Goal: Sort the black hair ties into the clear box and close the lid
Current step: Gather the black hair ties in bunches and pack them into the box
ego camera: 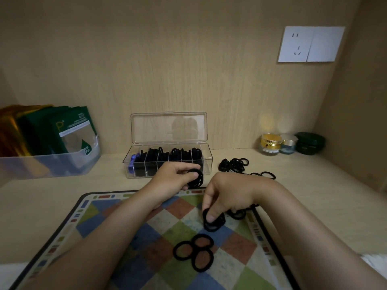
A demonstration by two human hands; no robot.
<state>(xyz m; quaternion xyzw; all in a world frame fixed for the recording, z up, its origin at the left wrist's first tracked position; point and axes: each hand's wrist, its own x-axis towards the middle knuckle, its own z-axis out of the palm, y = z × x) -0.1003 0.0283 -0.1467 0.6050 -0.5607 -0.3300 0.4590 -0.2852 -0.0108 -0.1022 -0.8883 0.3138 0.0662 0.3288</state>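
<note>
The clear box [208, 162] stands at the back of the desk with its lid [168, 127] raised upright; its compartments hold several black hair ties and something blue at the left end. Just in front of it, my left hand [173, 176] grips a bundle of black hair ties [199, 178]. My right hand [227, 195] reaches down to the mat and pinches a stack of black ties [215, 223]. Three loose ties [194, 252] lie on the mat below it. More ties [238, 214] lie under my right hand, and a pile of ties [233, 164] sits right of the box.
A checkered mat [134, 237] covers the near desk. A translucent bin [48, 162] with green and gold packets stands at the left. Small cosmetic jars [289, 143] stand at the back right corner. A wall socket [310, 43] is on the back panel.
</note>
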